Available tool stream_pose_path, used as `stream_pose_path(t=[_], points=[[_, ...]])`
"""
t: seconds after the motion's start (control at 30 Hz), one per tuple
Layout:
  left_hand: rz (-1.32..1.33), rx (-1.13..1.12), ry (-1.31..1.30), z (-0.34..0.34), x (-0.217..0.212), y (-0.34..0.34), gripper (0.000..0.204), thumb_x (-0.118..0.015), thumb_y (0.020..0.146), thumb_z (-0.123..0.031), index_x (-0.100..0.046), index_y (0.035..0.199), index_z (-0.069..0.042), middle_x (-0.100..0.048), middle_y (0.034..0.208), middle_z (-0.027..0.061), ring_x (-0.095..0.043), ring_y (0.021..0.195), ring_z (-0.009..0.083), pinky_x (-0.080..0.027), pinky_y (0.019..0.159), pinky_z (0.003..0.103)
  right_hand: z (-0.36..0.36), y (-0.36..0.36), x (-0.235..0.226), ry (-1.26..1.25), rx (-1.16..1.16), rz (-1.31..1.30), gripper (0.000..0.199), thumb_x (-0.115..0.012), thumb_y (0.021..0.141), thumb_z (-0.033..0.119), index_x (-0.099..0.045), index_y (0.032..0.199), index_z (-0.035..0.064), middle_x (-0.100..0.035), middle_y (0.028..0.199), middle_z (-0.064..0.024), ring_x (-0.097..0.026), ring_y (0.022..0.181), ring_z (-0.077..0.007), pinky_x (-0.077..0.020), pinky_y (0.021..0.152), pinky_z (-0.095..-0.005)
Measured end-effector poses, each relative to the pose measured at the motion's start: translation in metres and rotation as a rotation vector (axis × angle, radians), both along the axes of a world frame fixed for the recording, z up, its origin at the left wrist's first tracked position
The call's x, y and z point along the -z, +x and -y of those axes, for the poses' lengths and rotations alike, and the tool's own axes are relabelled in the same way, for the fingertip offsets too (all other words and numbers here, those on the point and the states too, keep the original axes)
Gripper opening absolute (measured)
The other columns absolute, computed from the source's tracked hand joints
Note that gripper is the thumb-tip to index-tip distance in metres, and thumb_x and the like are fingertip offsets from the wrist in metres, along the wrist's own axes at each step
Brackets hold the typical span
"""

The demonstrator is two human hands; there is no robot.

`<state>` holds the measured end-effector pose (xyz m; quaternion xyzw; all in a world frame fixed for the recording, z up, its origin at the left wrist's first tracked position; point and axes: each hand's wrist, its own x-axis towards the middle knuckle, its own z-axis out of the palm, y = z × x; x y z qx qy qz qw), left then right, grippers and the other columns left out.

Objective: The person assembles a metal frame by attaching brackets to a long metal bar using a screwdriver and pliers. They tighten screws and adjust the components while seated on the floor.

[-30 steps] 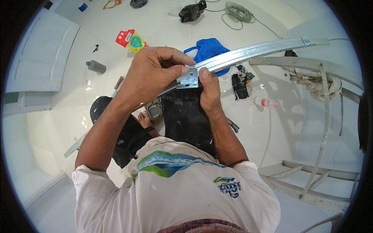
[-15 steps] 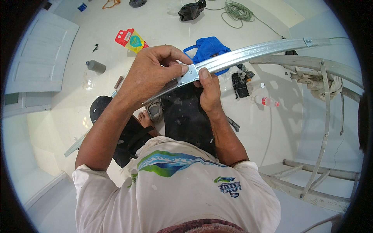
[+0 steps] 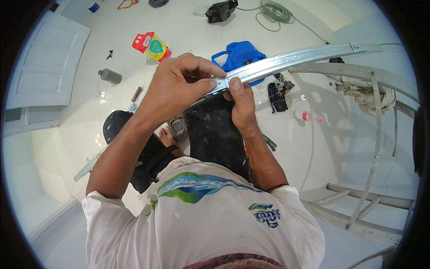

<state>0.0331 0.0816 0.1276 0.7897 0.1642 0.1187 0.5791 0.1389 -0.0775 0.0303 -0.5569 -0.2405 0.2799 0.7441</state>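
Note:
A long galvanized metal channel [image 3: 286, 61] runs from in front of me out to the far right, with a small bracket at its far end. My right hand [image 3: 242, 106] grips it near its close end, thumb on top and fingers curled beneath. At that end sits a small metal bracket [image 3: 220, 83] with a round hole or rivet. My left hand [image 3: 172, 87] pinches there, thumb against the bracket and index fingertip at its upper edge; the other fingers are bent and partly hidden. Another length of metal extends under my left wrist.
A stepladder [image 3: 374, 143] stands at the right. On the floor lie a blue bag [image 3: 242, 56], a red-and-yellow packet [image 3: 152, 46], a grey bottle [image 3: 109, 76], a clear plastic bottle [image 3: 308, 117] and a coiled green hose or cable [image 3: 275, 12]. A white door [image 3: 49, 58] is at left.
My left index fingertip has shifted slightly right along the bracket, and its thumb has slid a little off the bracket's face. My right hand keeps almost the same grip.

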Motion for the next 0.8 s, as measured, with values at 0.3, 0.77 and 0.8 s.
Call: stream_pose_path(t=[0.3,0.77,0.8], points=[[0.191,0.09,-0.049,-0.005,0.021,-0.014,0.029,-0.084,0.093,-0.015,-0.085,0.122,-0.011,-0.071,0.101,0.0021,-0.064,0.092,0.0107,-0.051,0.081,0.027,0.005,-0.001,0.005,0.046,-0.055,-0.047,0.049,-0.06,0.111,0.043,-0.067,0.124,-0.0038,-0.065,0.103,-0.0031,-0.055,0.095,-0.0125,-0.0467,0.085,-0.0333],[0.006,0.052,0.043,0.001,-0.005,-0.018,0.051,-0.1,0.076,-0.022,-0.084,0.122,-0.008,-0.068,0.101,0.0035,-0.07,0.1,0.0172,-0.062,0.09,0.034,0.009,-0.004,0.005,0.018,-0.035,0.004,0.047,-0.057,0.111,0.039,-0.069,0.122,-0.0054,-0.067,0.103,-0.0053,-0.056,0.093,-0.0143,-0.047,0.084,-0.0352],[-0.009,0.048,0.077,0.002,-0.007,-0.019,0.052,-0.101,0.075,-0.022,-0.084,0.122,-0.008,-0.067,0.1,0.0028,-0.07,0.101,0.0178,-0.063,0.091,0.035,0.01,-0.002,0.009,0.008,-0.042,0.024,0.047,-0.057,0.112,0.039,-0.069,0.122,-0.0052,-0.067,0.102,-0.0054,-0.056,0.093,-0.0146,-0.0472,0.084,-0.0357]])
